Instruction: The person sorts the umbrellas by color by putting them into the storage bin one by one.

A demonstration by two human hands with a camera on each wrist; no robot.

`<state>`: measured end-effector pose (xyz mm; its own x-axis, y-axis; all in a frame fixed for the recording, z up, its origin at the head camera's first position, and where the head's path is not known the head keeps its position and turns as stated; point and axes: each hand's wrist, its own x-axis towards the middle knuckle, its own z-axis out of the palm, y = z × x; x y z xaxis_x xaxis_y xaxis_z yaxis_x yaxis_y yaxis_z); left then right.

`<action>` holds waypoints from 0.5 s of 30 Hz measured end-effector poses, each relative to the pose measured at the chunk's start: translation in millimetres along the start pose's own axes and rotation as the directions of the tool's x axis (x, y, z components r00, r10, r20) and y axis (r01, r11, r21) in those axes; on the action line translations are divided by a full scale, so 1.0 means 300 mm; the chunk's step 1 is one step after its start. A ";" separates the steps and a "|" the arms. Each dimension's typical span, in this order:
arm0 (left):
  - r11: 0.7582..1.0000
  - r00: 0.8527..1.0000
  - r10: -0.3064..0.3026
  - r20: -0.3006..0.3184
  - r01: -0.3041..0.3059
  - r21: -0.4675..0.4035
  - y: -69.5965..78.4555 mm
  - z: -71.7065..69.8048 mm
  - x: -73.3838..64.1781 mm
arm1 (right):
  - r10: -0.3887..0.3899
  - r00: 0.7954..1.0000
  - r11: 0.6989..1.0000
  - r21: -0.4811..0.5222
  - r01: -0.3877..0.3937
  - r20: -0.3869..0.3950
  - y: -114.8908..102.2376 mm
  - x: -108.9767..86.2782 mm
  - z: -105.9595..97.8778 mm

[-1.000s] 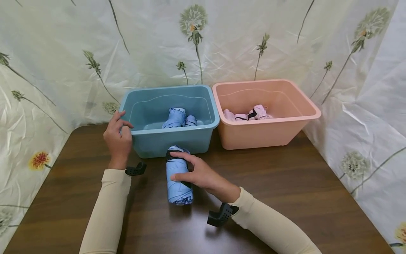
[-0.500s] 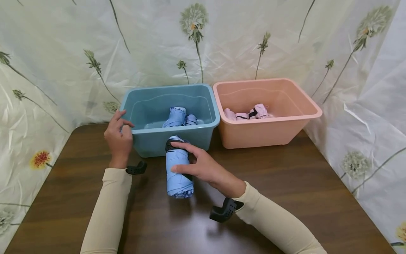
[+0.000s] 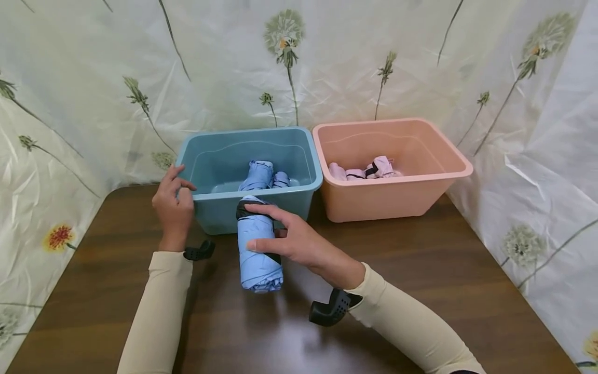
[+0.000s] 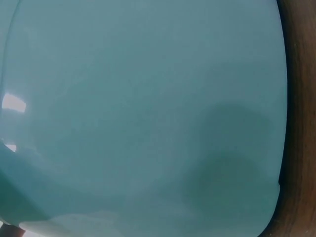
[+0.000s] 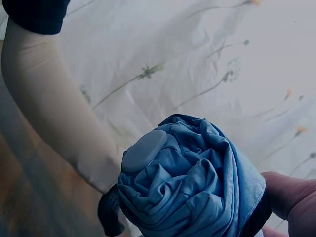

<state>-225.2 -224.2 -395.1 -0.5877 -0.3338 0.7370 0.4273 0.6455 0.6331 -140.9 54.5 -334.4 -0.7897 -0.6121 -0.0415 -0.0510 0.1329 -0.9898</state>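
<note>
My right hand (image 3: pixel 299 240) holds a folded blue umbrella (image 3: pixel 259 270) with a black strap, thumb on its near side and fingers across its top. It tilts in front of the blue bin (image 3: pixel 217 215), its upper end overlapping the bin's front rim in the head view. The right wrist view shows the bunched fabric end of the umbrella (image 5: pixel 197 182) with a smooth oval piece. My left hand (image 3: pixel 174 208) grips the blue bin's front left corner; that bin's smooth wall (image 4: pixel 148 108) fills most of the left wrist view.
Two rolled blue bundles (image 3: pixel 258 175) lie inside the blue bin. Beside it on the right stands a pink bin (image 3: pixel 374 200) holding several pale pink bundles (image 3: pixel 382 166). Both stand at the back of the brown table (image 3: pixel 397 265), before a flowered curtain (image 3: pixel 336 62).
The umbrella has risen off the table in my right hand, up towards the blue bin's front rim, and shifted slightly left. My left hand has stayed at the bin's corner.
</note>
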 end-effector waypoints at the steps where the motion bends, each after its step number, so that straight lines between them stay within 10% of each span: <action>1: 1.000 1.000 -0.003 0.000 0.003 0.004 -0.002 -0.003 -0.001 | -0.005 1.000 1.000 0.005 0.005 0.004 -0.007 -0.001 0.001; 15: 1.000 1.000 -0.010 -0.004 0.010 -0.006 -0.010 0.001 -0.008 | -0.116 0.993 0.992 0.037 0.117 -0.008 -0.148 0.005 -0.021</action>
<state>-225.4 -225.1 -398.9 -0.5896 -0.3428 0.7313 0.4253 0.6380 0.6419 -143.7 52.7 -289.5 -0.7830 -0.6174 0.0750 -0.1202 0.0319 -0.9922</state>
